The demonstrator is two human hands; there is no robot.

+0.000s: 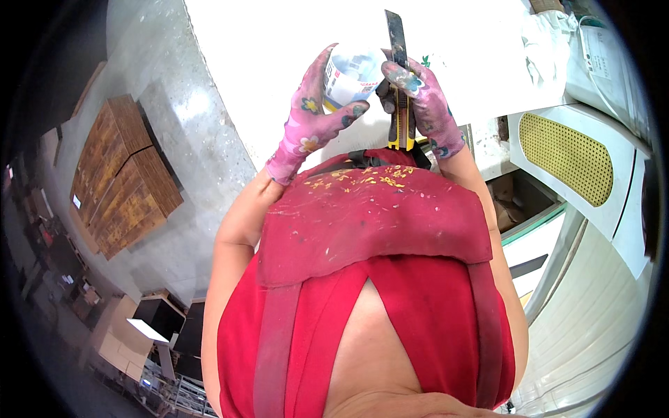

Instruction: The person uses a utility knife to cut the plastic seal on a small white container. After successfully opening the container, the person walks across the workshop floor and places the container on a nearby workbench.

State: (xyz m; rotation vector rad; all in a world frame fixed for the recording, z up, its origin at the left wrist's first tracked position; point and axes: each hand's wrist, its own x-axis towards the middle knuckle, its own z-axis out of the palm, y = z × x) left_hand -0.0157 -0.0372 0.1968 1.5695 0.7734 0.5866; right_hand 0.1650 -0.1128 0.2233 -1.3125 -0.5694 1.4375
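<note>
My left hand, in a pink flowered glove with dirty fingertips, is wrapped round a clear plastic container. The container is round, with a white, yellow-edged label, and its inside looks see-through. In a matching glove, my right hand grips a black and yellow utility knife. Its wide, stained blade points away from me, with the yellow end towards my red apron. The fingers of my right hand are beside the container; I cannot tell whether they touch it. Both hands are above the near part of a white tabletop.
A crumpled white plastic bag and a large pale container are at the far right. Nearer on the right is a white panel with a yellow woven inset. Brown wood-patterned pieces rest on the grey floor at left.
</note>
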